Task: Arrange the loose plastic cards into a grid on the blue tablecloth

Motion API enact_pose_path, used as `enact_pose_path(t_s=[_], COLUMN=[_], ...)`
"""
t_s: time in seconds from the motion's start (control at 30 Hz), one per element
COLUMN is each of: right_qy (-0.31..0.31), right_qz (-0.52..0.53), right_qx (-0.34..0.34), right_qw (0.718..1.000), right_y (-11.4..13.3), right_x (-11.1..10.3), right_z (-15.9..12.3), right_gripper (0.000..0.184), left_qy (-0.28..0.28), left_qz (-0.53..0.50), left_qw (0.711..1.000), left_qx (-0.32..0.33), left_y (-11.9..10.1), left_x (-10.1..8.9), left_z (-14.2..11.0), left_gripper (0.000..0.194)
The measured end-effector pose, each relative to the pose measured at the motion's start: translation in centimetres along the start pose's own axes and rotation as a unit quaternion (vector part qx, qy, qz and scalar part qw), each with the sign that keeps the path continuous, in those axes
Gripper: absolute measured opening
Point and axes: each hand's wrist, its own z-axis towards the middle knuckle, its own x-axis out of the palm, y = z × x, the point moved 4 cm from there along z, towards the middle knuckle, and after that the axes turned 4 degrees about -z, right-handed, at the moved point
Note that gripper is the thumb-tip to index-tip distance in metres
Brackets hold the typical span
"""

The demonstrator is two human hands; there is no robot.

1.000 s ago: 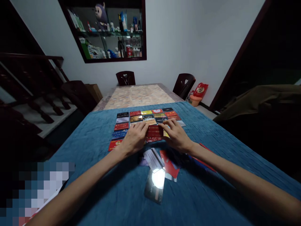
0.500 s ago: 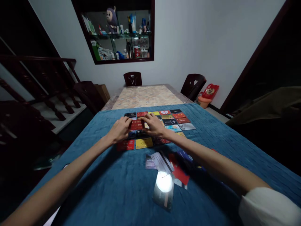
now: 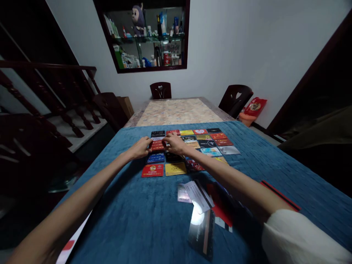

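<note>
A red bank card [image 3: 157, 145] lies in the left column of a grid of cards on the blue cloth. My left hand [image 3: 140, 147] has its bent fingers at the card's left edge. From the other side my right hand [image 3: 176, 144] pinches its right edge, hiding part of the neighbouring cards. Just nearer are a blue card [image 3: 156, 158], a red card [image 3: 153, 170] and a yellow card [image 3: 176, 169]. A black card [image 3: 158, 134] is beyond. Right of my hands the rows continue, with a silver card [image 3: 229, 150] at the end.
Loose cards overlap nearer me, including a white striped card [image 3: 198, 196] and a shiny grey card [image 3: 201, 231]. A red card with a black stripe [image 3: 280, 195] lies by my right forearm. Chairs [image 3: 236, 99] stand around the table [image 3: 176, 110].
The red card now sits flatter in the left column, between my hands, which have drawn slightly away from its near side. The whole view has shifted a little, moving the scene rightward.
</note>
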Motion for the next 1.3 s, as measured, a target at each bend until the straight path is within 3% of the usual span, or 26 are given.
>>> enact_pose_path(t_s=[0.3,1.3], right_qy=[0.030,0.066], right_qz=[-0.001,-0.038], right_qx=[-0.003,-0.081], right_qw=[1.000,0.994], right_y=[0.1,-0.1], right_x=[1.0,2.0], right_z=[1.1,2.1], right_gripper=[0.028,0.025], left_qy=[0.043,0.070], left_qz=[0.008,0.010], left_qw=[0.999,0.997], left_qx=[-0.004,0.015], left_y=[1.3,1.4], left_x=[1.2,1.6], left_z=[0.8,1.6], left_gripper=[0.030,0.023])
